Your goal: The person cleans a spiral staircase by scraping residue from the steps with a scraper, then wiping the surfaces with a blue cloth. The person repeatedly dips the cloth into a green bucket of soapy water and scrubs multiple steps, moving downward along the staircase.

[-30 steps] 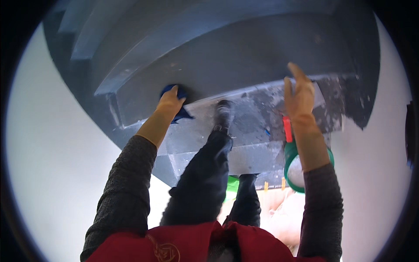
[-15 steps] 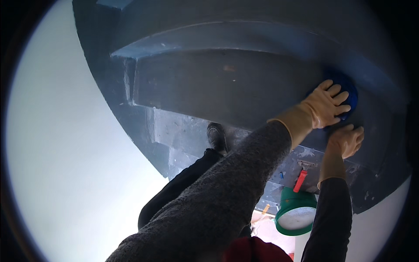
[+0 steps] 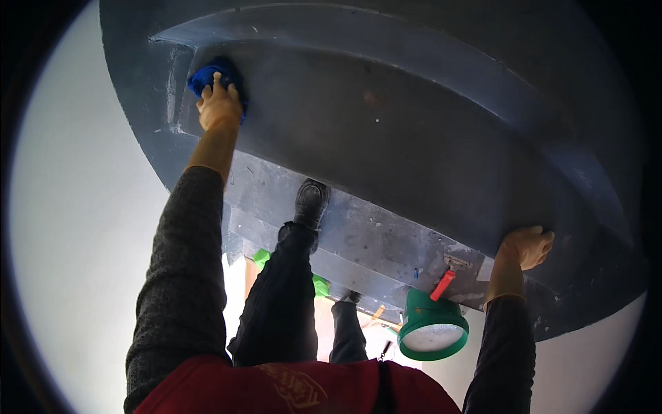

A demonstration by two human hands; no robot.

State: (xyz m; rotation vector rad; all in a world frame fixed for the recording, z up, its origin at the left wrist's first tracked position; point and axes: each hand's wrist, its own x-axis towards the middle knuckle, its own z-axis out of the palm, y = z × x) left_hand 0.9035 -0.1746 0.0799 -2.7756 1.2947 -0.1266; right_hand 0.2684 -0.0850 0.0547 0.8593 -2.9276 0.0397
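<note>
My left hand (image 3: pixel 220 108), in a tan rubber glove, presses a bunched blue cloth (image 3: pixel 203 79) onto the dark grey stair tread (image 3: pixel 310 117), close to its left end. The fingers curl over the cloth. Far to the right, my right hand (image 3: pixel 528 247), gloved alike, leans on the same tread near its front edge. Its fingers are curled in, and whatever lies under them, if anything, is hidden.
A curved riser (image 3: pixel 386 48) rises behind the tread. Below stands a green bucket (image 3: pixel 413 308) of whitish liquid, beside a red-handled scraper (image 3: pixel 443 284). One black shoe (image 3: pixel 312 201) rests on the lower step (image 3: pixel 358 221). White wall (image 3: pixel 76 207) borders the left.
My left hand has swept from the right end of the tread to the left end with the blue cloth. The right hand stays on the tread at the right.
</note>
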